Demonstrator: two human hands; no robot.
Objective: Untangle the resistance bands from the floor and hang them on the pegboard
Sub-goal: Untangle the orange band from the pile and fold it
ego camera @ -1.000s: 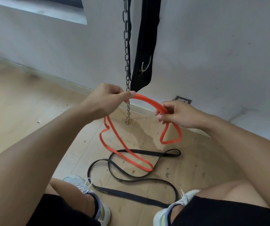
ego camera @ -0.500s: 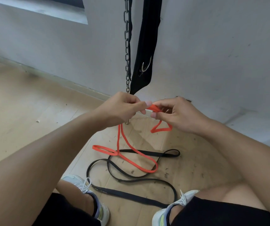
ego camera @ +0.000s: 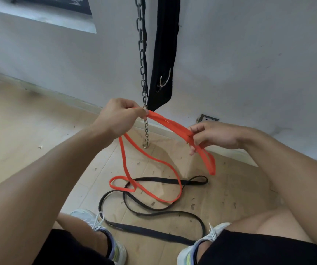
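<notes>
An orange resistance band [ego camera: 170, 124] stretches doubled between my two hands above the floor. My left hand [ego camera: 118, 116] pinches one end of the doubled stretch at upper centre. My right hand [ego camera: 214, 135] pinches it lower to the right, and a short loop hangs beyond my fingers. The remaining length of the orange band drops from my left hand to the wooden floor [ego camera: 19, 121], where it lies in loops. Under those loops a black resistance band [ego camera: 154, 214] lies coiled on the floor between my feet. No pegboard is in view.
A metal chain [ego camera: 142, 54] with a snap hook and a black strap [ego camera: 163, 54] hang against the white wall [ego camera: 249, 54] just behind my hands. My two shoes [ego camera: 104, 234] and knees fill the bottom. A wall plate [ego camera: 207, 118] sits low on the wall.
My hands have drawn apart from a near-touching position, stretching a doubled length of orange band between them. My right hand moved right and down; the floor loops shifted slightly.
</notes>
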